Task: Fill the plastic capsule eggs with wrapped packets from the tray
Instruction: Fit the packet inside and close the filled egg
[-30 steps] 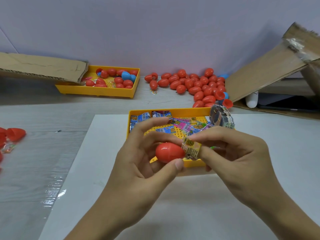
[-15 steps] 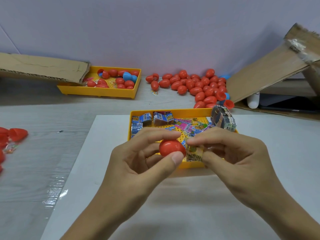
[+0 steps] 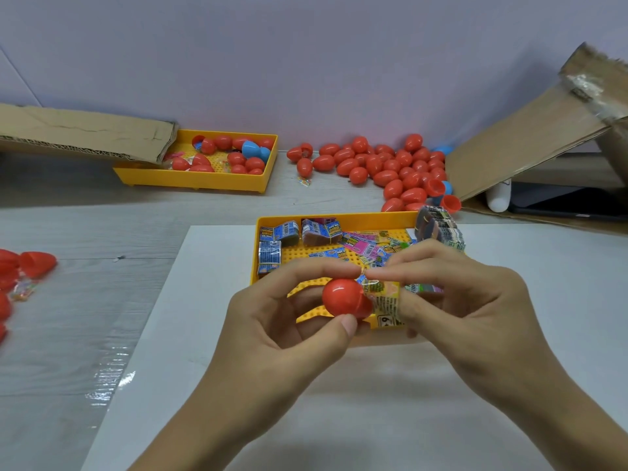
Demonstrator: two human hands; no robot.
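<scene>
My left hand (image 3: pixel 282 321) pinches a red capsule egg half (image 3: pixel 343 297) between thumb and forefinger, its open side turned right. My right hand (image 3: pixel 472 300) pinches a folded yellow printed packet (image 3: pixel 384 299) and holds it against the egg's opening; how far the packet sits inside is hidden. Both hands hover over the near edge of the yellow packet tray (image 3: pixel 339 219), which holds several blue, pink and dark wrapped packets (image 3: pixel 360 246).
A second yellow tray (image 3: pixel 193 180) with red and blue eggs stands at the back left under a cardboard flap (image 3: pixel 85 134). A heap of red eggs (image 3: pixel 384 168) lies at the back. Cardboard box (image 3: pixel 530 130) at right. Loose red halves (image 3: pixel 30 265) at far left. White mat (image 3: pixel 210 334) underneath.
The hands rose slightly and the egg turned so its opening faces the packet. The packet has moved from beside the egg to against its mouth.
</scene>
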